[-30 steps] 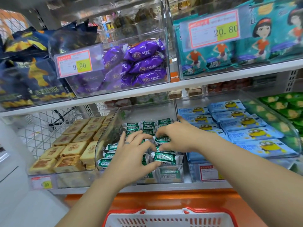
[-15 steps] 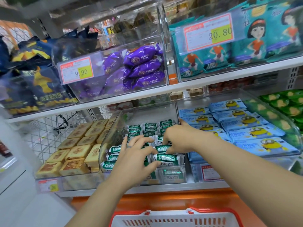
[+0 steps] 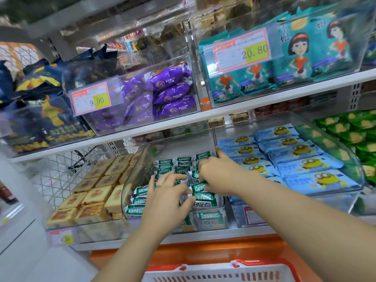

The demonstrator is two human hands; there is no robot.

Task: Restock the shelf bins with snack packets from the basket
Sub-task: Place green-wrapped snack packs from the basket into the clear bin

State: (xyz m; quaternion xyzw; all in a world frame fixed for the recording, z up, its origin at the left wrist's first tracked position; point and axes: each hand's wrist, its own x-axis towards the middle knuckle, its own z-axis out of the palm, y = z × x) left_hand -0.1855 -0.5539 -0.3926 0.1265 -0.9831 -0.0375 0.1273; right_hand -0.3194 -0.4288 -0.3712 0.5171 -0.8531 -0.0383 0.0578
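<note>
Small green-and-white snack packets lie in rows in a clear shelf bin on the lower shelf. My left hand rests on the front packets with fingers spread and nearly straight, the thumb against one packet. My right hand reaches in from the right, its fingers curled down and pinching a green packet in the middle row, with the index finger lifted toward the bin's right wall. The red-rimmed white basket is at the bottom edge; its contents are hidden.
Square brown cakes fill the bin on the left, and blue minion packets fill the one on the right. Green packs sit at the far right. The upper shelf holds purple packs, teal bags and dark blue bags.
Both hands have stayed in the green packet bin, shifting the packets slightly. My left fingers have slid a little further in. The camera has drifted left.
</note>
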